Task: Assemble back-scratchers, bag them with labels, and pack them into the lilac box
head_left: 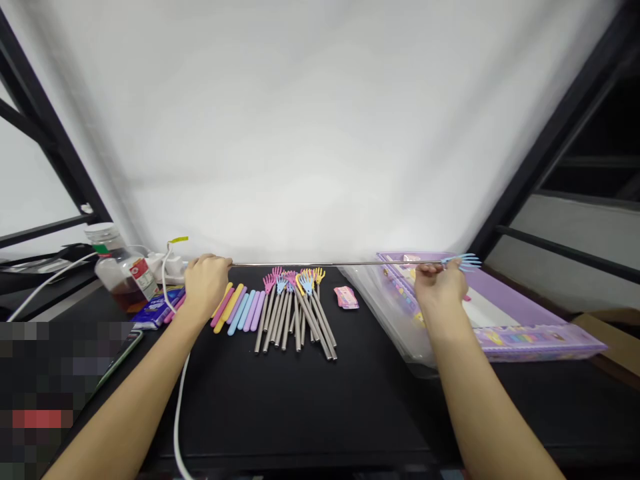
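Observation:
A telescopic back scratcher [330, 264] stretches level between my hands, its thin metal rod drawn out long. My left hand [207, 283] is closed around its left end, where the grip is hidden by the fingers. At the other end my right hand [443, 283] pinches the rod just below the light blue claw head [463, 261]. Beneath the rod lie several more back scratchers [295, 313] with pink, blue and yellow claws and short metal tubes. Left of them, several coloured handles [240, 310] in pink, yellow, blue and purple rest side by side.
A small pink packet [347, 297] lies right of the scratchers. Clear plastic sheeting [395, 320] and a purple box [545, 340] occupy the right side. At left are a jar [120, 267], a blue packet [157, 308], a phone [120, 357] and a white cable [179, 413].

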Tool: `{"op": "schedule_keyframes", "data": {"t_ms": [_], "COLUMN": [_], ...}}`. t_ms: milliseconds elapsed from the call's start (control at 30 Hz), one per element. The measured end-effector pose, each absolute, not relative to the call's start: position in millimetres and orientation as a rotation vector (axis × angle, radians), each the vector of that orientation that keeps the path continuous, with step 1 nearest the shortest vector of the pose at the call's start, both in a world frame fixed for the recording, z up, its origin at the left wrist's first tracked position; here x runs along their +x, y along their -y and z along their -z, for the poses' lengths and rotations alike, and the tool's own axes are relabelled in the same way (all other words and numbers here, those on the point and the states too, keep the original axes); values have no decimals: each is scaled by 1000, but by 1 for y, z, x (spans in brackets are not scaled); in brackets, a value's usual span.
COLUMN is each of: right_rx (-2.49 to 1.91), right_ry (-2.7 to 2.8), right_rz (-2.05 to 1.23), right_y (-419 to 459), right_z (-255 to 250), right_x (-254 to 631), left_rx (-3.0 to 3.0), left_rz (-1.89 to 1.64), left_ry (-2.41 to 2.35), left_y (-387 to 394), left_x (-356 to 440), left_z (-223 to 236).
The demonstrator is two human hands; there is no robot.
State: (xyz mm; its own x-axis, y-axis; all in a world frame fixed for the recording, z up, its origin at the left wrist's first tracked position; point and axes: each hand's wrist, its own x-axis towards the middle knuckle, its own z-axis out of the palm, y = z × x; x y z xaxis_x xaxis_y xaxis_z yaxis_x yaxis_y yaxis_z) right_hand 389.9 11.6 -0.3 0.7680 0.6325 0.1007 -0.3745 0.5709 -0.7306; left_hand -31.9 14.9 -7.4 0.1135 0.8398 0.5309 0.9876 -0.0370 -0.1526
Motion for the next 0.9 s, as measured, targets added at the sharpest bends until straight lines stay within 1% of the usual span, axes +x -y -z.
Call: {"op": "schedule_keyframes", "data": {"t_ms": [167,300,433,533,633,767,900], "right_rx": [-753,-778,-840,-887,-898,-852,-779], "right_ry": [306,340,597,896,1094,1139,1017], "right_rz": [-599,-621,-800,-1009,-1132,-1195,-1280], "right_y": [-10,-9,-4,5,13,15,16], "right_z": [-4,-7,-1,10,17,20,24], "right_x": [389,375,332,289,259,248,238], "left_rx": [-1923,-1940,-2021,-2110,-2226,-2215,-2253], "left_rz": [491,476,528,569,605,695,788], "left_ry": [1799,1720,1512,1233,990,985,969], "left_y": [-15,-13,-8,-1,4,2,1], "left_x": [-39,-35,2,40,62,59,62], "left_z": [7,5,9,16,21,19,22]}}
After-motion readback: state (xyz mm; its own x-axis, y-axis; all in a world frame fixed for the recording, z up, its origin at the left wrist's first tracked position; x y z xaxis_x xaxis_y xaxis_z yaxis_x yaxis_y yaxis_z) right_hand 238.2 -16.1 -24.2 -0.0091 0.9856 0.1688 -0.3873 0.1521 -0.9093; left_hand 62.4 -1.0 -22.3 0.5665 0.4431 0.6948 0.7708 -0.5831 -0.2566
